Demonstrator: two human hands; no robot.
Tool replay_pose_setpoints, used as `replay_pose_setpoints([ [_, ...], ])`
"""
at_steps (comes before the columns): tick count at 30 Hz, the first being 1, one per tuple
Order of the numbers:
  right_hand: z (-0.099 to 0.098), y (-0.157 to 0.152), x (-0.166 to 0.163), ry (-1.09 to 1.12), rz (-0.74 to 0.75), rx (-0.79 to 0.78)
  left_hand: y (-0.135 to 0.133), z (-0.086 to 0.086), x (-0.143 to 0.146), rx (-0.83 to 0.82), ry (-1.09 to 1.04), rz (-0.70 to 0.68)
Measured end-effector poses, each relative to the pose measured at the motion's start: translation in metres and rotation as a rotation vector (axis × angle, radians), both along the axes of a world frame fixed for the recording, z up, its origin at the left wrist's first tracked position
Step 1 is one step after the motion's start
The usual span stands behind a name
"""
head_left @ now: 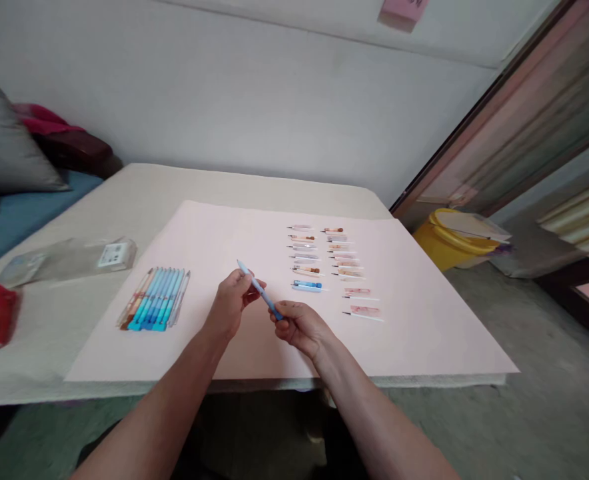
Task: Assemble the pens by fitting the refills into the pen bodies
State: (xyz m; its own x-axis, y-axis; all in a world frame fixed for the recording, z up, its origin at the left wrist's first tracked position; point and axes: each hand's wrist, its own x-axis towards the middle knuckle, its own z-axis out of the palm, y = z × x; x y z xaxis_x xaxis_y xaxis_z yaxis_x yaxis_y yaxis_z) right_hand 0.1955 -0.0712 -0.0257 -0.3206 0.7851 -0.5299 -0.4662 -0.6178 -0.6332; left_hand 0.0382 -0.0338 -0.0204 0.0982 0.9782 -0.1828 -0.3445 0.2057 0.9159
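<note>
Both hands on it here: a blue pen [266, 297] held up over the middle of the pink sheet [424, 340], slanting from far left to near right. Left hand [230, 300] clamped on the barrel below the far tip, right hand [300, 325] pinching the darker near end, forearms angling in. It's a handling step, by the look of it; any twist or pull would call for a firm, aligned grip at both ends.

Home, by its grey cushion [9, 150]
</note>
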Motion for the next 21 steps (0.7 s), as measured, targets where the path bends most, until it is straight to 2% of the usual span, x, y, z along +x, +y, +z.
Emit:
replay_pose_setpoints([
  [3, -0.001, -0.001, -0.004, -0.140, -0.012, 0.093, 0.000, -0.003, 0.001, 0.029, 0.046, 0.034],
  [6, -0.003, -0.001, -0.008, -0.463, -0.055, 0.326, 0.000, -0.003, 0.002, 0.023, 0.062, 0.071],
  [9, -0.004, -0.001, -0.009, -0.761, -0.045, 0.510, -0.001, -0.001, 0.003, -0.007, 0.048, 0.052],
  [13, -0.003, -0.001, -0.009, -0.933, -0.020, 0.592, -0.002, 0.003, 0.004, -0.052, 0.056, 0.048],
  [17, -0.002, -0.003, -0.012, -0.912, -0.026, 0.588, -0.001, 0.004, 0.003, -0.034, 0.146, 0.162],
  [19, -0.003, -0.003, -0.014, -0.745, -0.009, 0.501, 0.001, 0.002, 0.002, -0.035, 0.124, 0.171],
  [21, -0.004, -0.004, -0.013, -0.480, 0.027, 0.350, 0.001, 0.002, 0.001, -0.047, 0.051, 0.136],
])
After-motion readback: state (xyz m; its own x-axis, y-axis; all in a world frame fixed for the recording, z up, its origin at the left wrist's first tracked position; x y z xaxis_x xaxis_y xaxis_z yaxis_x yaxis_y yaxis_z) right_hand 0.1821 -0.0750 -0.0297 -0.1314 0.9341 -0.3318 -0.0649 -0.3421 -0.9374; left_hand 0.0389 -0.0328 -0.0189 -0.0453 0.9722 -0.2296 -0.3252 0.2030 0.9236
